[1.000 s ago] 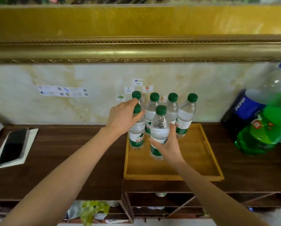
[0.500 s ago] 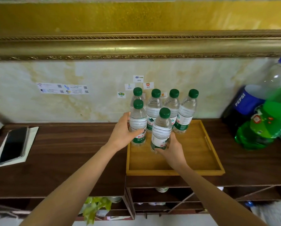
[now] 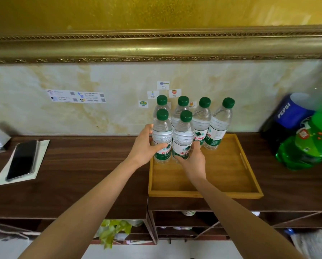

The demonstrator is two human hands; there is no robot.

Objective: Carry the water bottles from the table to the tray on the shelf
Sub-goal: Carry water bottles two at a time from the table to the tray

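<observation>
Dark wood shelf (image 3: 93, 176) carries wooden tray (image 3: 208, 191), phone (image 3: 23, 159) on white paper (image 3: 41, 156), soda bottles (image 3: 303, 146) at right.

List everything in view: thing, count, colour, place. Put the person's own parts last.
water bottles: six, clear with green caps, upright on the tray, four behind, two in front
tray: one, light wood, on the shelf top
shelf: one, dark wood, along the wall
phone: one, black, lying on white paper at the shelf's left
Pepsi bottle: one, blue label, leaning at the right
green soda bottle: one, green, in front of the Pepsi bottle
stickers: several, white, on the wall
picture frame: one, gold, above
left hand: grip on the front left bottle
right hand: grip on the front right bottle
</observation>
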